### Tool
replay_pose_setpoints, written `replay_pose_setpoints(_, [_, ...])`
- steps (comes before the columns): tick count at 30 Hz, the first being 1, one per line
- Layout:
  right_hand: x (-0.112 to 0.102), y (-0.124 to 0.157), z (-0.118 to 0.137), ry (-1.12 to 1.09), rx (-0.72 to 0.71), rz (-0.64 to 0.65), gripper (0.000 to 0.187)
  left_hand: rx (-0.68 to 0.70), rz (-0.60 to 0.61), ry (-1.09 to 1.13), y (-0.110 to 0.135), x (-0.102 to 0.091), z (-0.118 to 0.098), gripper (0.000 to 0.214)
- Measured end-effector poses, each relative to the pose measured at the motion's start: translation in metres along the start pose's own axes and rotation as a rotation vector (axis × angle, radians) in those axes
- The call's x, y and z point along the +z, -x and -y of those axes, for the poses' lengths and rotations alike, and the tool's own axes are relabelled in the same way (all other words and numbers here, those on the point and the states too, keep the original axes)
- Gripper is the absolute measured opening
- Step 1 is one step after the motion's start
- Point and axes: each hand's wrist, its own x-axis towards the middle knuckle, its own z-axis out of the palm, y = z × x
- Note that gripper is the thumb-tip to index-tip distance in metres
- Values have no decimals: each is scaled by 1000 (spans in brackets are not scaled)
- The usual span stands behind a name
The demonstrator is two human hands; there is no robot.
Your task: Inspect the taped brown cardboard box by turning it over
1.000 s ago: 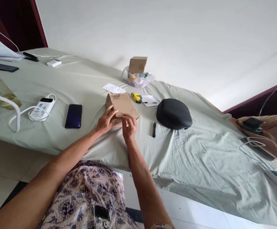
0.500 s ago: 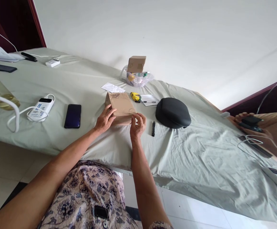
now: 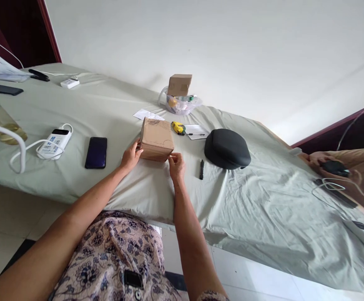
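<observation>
A brown cardboard box [image 3: 156,139] stands tilted up on the grey-green cloth of the table [image 3: 113,108], its far edge raised. My left hand [image 3: 131,156] grips the box's near left corner with curled fingers. My right hand [image 3: 176,165] pinches its near right corner. Both hands rest low on the cloth in front of the box.
A black phone [image 3: 96,152] and a white power bank [image 3: 54,142] with cable lie to the left. A black pen [image 3: 201,169], black case [image 3: 227,148], yellow tape measure [image 3: 178,127] and papers lie to the right. Behind stands a plastic bowl [image 3: 179,104] under a small box. Another person's hand [image 3: 326,161] holds a dark device far right.
The box has been tipped up from lying flat onto its near edge. My left hand slid from its top to the near left corner; my right hand stayed at the right corner.
</observation>
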Motion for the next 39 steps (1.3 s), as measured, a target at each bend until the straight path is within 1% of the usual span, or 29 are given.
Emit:
replay_pose_setpoints(1, [1, 1, -2, 62, 16, 44, 17, -56, 45, -74, 0, -2, -1, 44])
replay_pose_setpoints(3, [3, 4, -4, 227, 12, 98, 13, -103, 105, -247, 1, -5, -5, 30])
replay_pose_setpoints(5, [4, 7, -4, 388, -13, 114, 13, -82, 121, -400, 3, -9, -11, 20])
replay_pose_setpoints(6, [4, 8, -3, 448, -20, 119, 13, -60, 128, -456, 4, -11, -14, 20])
replay_pose_setpoints(8, [4, 10, -1, 513, -14, 135, 14, -24, 156, -529, 6, -14, -17, 21])
replay_pose_setpoints(11, [5, 9, 0, 516, -7, 167, 12, -8, 198, -566, 7, -15, -18, 18])
replay_pose_setpoints(12, [6, 8, 0, 495, -7, 174, 12, -7, 203, -562, 7, -15, -17, 17])
replay_pose_setpoints(14, [8, 8, -2, 416, -26, 161, 21, -6, 191, -530, 7, -13, -14, 14])
replay_pose_setpoints(15, [10, 8, -3, 360, -46, 133, 28, 3, 172, -503, 7, -12, -12, 13])
replay_pose_setpoints(17, [14, 9, -4, 248, -100, 35, 42, 42, 107, -439, 6, -9, -9, 14])
replay_pose_setpoints(20, [20, 13, -3, 170, -142, -123, 56, 90, -18, -335, 8, -2, -7, 36])
replay_pose_setpoints(21, [22, 15, -2, 176, -138, -155, 59, 91, -54, -308, 8, 0, -7, 44])
replay_pose_setpoints(23, [25, 18, 1, 204, -120, -188, 62, 83, -115, -279, 10, 6, -6, 52])
replay_pose_setpoints(25, [27, 21, 3, 214, -110, -201, 63, 69, -155, -273, 11, 11, -5, 53])
replay_pose_setpoints(28, [27, 22, 5, 188, -135, -192, 58, 45, -180, -251, 10, 14, -2, 51])
replay_pose_setpoints(32, [23, 20, 6, 124, -183, -136, 46, 75, -214, -204, 8, 11, 2, 46])
replay_pose_setpoints(34, [20, 18, 6, 73, -211, -128, 41, 93, -216, -180, 7, 8, 2, 43])
replay_pose_setpoints(39, [13, 14, 11, 13, -258, -190, 35, 108, -201, -122, 6, 3, 0, 35])
